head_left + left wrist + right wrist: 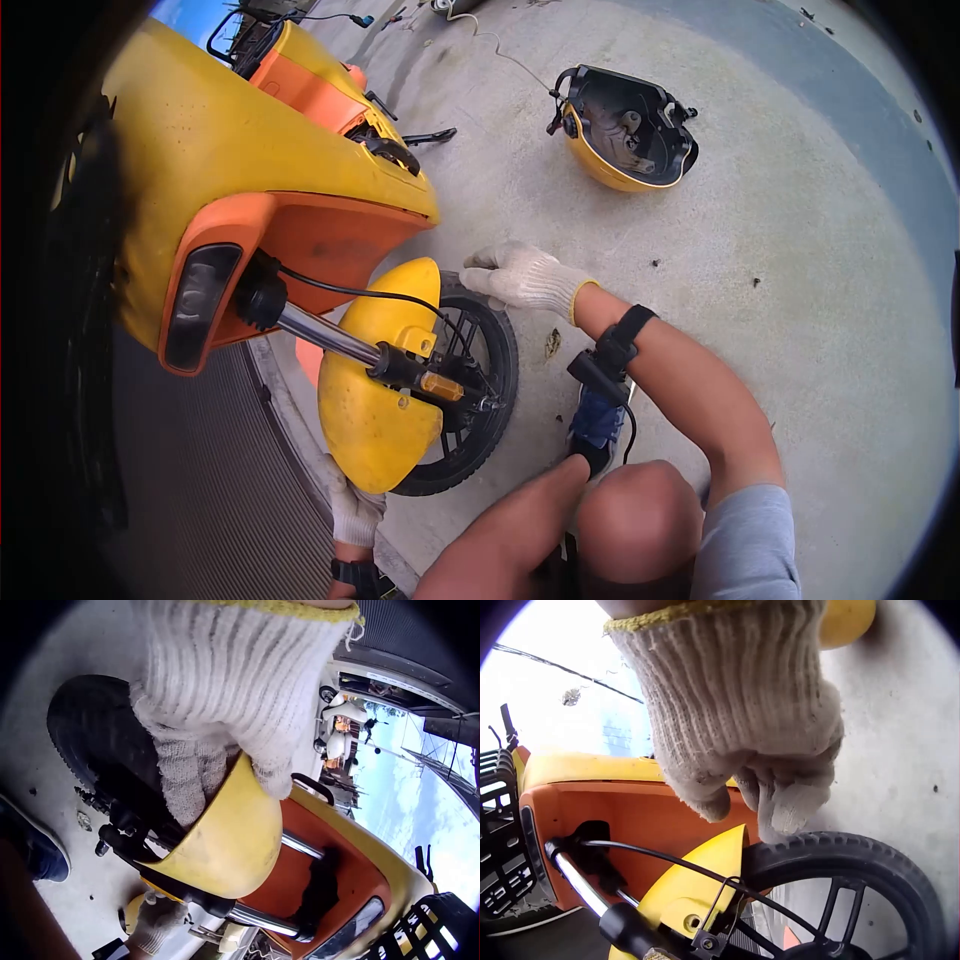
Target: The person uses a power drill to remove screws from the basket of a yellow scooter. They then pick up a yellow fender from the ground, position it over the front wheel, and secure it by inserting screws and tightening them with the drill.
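The yellow wheel cover sits over part of the front wheel, next to the shiny pole. My left hand grips its edge, thumb outside and fingers tucked inside. My right hand is loose, with bent fingers at the wheel's edge, not grabbing it. I think I'm getting the cover to sit right. Next, I should hold it steady and check that it doesn't rub the wheel.
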`<action>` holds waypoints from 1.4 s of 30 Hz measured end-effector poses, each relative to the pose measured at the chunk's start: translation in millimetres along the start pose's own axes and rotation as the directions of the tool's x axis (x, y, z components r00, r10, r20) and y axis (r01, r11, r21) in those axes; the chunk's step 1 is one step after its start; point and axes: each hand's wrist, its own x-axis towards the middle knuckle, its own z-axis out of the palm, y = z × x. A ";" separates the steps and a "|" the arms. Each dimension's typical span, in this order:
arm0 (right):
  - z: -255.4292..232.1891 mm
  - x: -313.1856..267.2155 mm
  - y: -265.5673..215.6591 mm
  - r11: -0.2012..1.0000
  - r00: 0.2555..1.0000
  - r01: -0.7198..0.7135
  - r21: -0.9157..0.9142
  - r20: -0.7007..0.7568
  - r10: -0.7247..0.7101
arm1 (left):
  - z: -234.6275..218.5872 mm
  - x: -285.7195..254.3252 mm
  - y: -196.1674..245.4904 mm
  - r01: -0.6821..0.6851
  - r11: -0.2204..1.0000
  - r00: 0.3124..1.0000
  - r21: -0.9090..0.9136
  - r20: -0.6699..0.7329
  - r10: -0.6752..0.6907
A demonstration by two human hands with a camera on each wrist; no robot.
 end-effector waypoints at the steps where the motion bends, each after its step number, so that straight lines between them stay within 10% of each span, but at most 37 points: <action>1: 6.8 7.4 -7.6 0.992 1.000 -0.008 0.123 0.023 0.005 | -0.8 1.0 -0.8 -0.025 0.999 1.000 0.032 0.002 0.025; 6: 30.8 35.2 -9.5 0.978 0.997 0.076 0.194 0.016 -0.081 | -2.9 0.9 -6.0 -0.058 0.998 0.991 -0.030 -0.125 0.054; 9: 57.9 39.4 -12.9 0.980 0.812 0.198 -0.026 -0.556 -0.179 | -9.8 4.3 -7.9 -0.122 0.993 0.980 0.003 -0.159 0.120; 13: 34.5 46.2 3.3 0.866 0.998 -0.069 0.495 0.041 0.056 | -17.4 -1.3 -8.5 -0.159 0.985 0.973 0.070 -0.157 0.168; 22: 56.0 55.1 5.6 0.726 0.997 0.079 0.684 -0.055 -0.056 | -40.7 -18.0 -2.2 -0.056 0.997 0.980 0.060 0.194 0.043; 25: 63.5 66.2 1.3 0.520 0.992 0.118 0.846 -0.074 -0.104 | -23.2 -26.1 1.1 -0.177 0.980 0.984 -0.089 -0.018 0.177; 28: 54.3 66.1 -13.4 0.605 0.985 0.149 0.782 -0.064 -0.159 | -37.9 -30.7 21.8 -0.342 0.933 0.930 0.114 -0.104 0.353; 32: 70.9 61.8 8.2 0.451 0.994 0.064 0.890 -0.019 -0.104 | -33.0 -33.5 5.8 -0.085 0.987 0.986 -0.135 0.129 0.103; 37: 83.1 73.0 22.0 0.396 0.989 0.074 0.915 -0.017 -0.146 | 25.8 -29.4 -33.5 -0.218 0.916 0.976 0.337 0.075 0.205; 42: 79.6 70.9 23.5 0.456 0.994 0.078 0.886 -0.034 -0.104 | 22.8 -30.8 -39.9 -0.218 0.915 0.976 0.340 0.090 0.199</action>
